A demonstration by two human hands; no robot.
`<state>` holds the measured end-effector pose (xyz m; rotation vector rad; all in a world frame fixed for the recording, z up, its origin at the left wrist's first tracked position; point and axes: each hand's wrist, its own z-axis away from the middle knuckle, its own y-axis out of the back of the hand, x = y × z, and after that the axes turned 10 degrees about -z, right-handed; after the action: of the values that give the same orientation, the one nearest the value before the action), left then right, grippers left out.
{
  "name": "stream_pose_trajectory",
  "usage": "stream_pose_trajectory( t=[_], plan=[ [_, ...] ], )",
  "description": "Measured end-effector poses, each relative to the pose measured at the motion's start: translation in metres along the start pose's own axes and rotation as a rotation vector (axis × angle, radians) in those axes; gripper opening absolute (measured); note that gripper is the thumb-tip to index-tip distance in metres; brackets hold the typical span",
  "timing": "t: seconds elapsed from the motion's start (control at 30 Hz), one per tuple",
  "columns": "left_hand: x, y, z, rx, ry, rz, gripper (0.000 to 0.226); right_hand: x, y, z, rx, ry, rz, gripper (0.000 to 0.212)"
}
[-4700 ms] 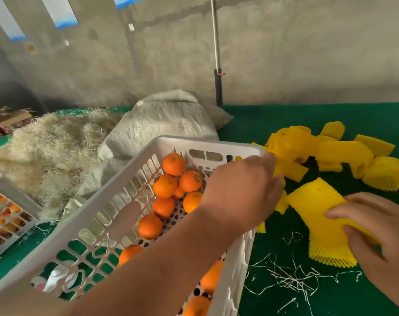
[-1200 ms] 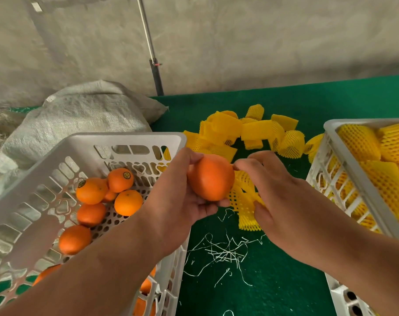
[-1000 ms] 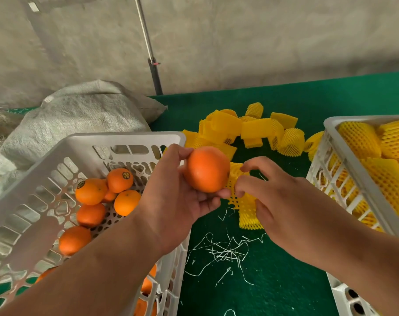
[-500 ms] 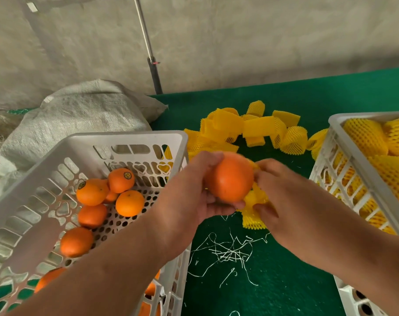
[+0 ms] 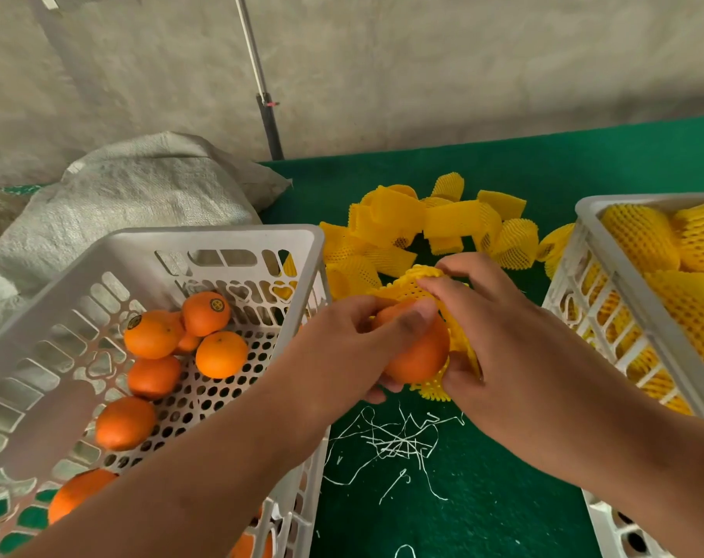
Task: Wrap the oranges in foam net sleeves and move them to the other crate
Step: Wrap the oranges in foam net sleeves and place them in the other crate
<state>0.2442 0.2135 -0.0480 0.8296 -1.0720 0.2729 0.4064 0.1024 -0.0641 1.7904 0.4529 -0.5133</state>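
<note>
Half a second before, the orange (image 5: 418,352) sat bare between the two hands with the sleeve behind it; now the yellow foam sleeve (image 5: 430,285) had come over its far side and partly down the right — the wrapping had begun, though the near face of the fruit was still uncovered. The left hand (image 5: 354,348) gripped the orange, thumb curled across its top. The right hand (image 5: 499,336) pinched the sleeve's edge, fingers curled, drawing it over the fruit. By my reading the sleeve needed one more pull before the fruit could go right.

All this was held above the green cloth (image 5: 483,497), in the gap between the two crates. The left crate (image 5: 221,235), tilted, held bare oranges (image 5: 221,354); its rim stood just beside the left hand. The right crate (image 5: 608,275), already stacked with wrapped fruit (image 5: 640,235), lay near the right wrist — a short, unobstructed swing over its rim. Spare sleeves (image 5: 422,219) lay heaped beyond the hands.
</note>
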Motion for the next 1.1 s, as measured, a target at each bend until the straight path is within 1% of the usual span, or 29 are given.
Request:
stream_pose_trajectory(
  t=[0.07, 0.1, 0.23, 0.27, 0.33, 0.4, 0.47, 0.53, 0.6, 0.7, 0.77, 0.8, 0.87, 0.9, 0.93, 0.97, 1.03, 1.07, 1.1],
  plan=[
    [0.0, 0.0, 0.0, -0.089, 0.023, 0.077, 0.056, 0.002, 0.002, -0.001, 0.024, -0.01, 0.002, 0.073],
    [0.0, 0.0, -0.001, -0.09, 0.029, 0.088, 0.06, 0.002, 0.003, -0.001, 0.039, -0.007, 0.003, 0.073],
    [0.0, 0.0, -0.002, 0.054, -0.018, 0.011, 0.067, -0.003, 0.003, 0.0, 0.044, 0.017, -0.007, 0.073],
    [0.001, 0.0, 0.0, 0.111, -0.036, -0.05, 0.069, -0.005, 0.003, 0.001, 0.042, 0.019, -0.011, 0.073],
    [0.002, -0.002, 0.003, 0.276, -0.074, -0.286, 0.071, -0.009, 0.005, 0.001, 0.035, 0.022, -0.016, 0.073],
    [0.004, -0.006, 0.007, 0.443, -0.144, -0.5, 0.067, -0.014, 0.006, 0.002, 0.031, 0.047, -0.018, 0.071],
    [0.006, -0.009, 0.012, 0.535, -0.231, -0.625, 0.061, -0.017, 0.007, 0.004, 0.033, 0.083, -0.031, 0.068],
    [0.008, -0.01, 0.015, 0.588, -0.305, -0.731, 0.055, -0.019, 0.01, 0.004, 0.037, 0.118, -0.041, 0.066],
    [0.008, -0.011, 0.016, 0.611, -0.357, -0.711, 0.046, -0.019, 0.013, 0.004, 0.033, 0.147, -0.055, 0.066],
    [0.009, -0.009, 0.014, 0.621, -0.388, -0.587, 0.031, -0.022, 0.018, 0.005, 0.035, 0.208, -0.073, 0.06],
    [0.01, -0.007, 0.012, 0.635, -0.39, -0.607, 0.028, -0.021, 0.019, 0.006, 0.08, 0.26, -0.127, 0.052],
    [0.011, -0.005, 0.012, 0.636, -0.385, -0.622, 0.029, -0.021, 0.02, 0.006, 0.132, 0.273, -0.174, 0.046],
    [0.011, -0.004, 0.013, 0.627, -0.387, -0.648, 0.033, -0.019, 0.021, 0.004, 0.282, 0.221, -0.295, 0.04],
    [0.012, -0.005, 0.014, 0.618, -0.388, -0.668, 0.035, -0.018, 0.021, 0.003, 0.349, 0.152, -0.347, 0.046],
    [0.012, -0.006, 0.015, 0.608, -0.39, -0.688, 0.036, -0.017, 0.022, 0.002, 0.383, 0.069, -0.377, 0.057],
    [0.013, -0.007, 0.016, 0.6, -0.398, -0.701, 0.034, -0.015, 0.021, 0.0, 0.378, -0.014, -0.388, 0.07],
    [0.014, -0.009, 0.017, 0.597, -0.429, -0.71, 0.034, -0.011, 0.018, -0.002, 0.287, -0.163, -0.427, 0.092],
    [0.014, -0.009, 0.017, 0.595, -0.443, -0.712, 0.034, -0.01, 0.016, -0.003, 0.213, -0.225, -0.483, 0.095],
    [0.013, -0.009, 0.018, 0.588, -0.456, -0.716, 0.035, -0.009, 0.015, -0.004, 0.138, -0.264, -0.572, 0.091]
  ],
)
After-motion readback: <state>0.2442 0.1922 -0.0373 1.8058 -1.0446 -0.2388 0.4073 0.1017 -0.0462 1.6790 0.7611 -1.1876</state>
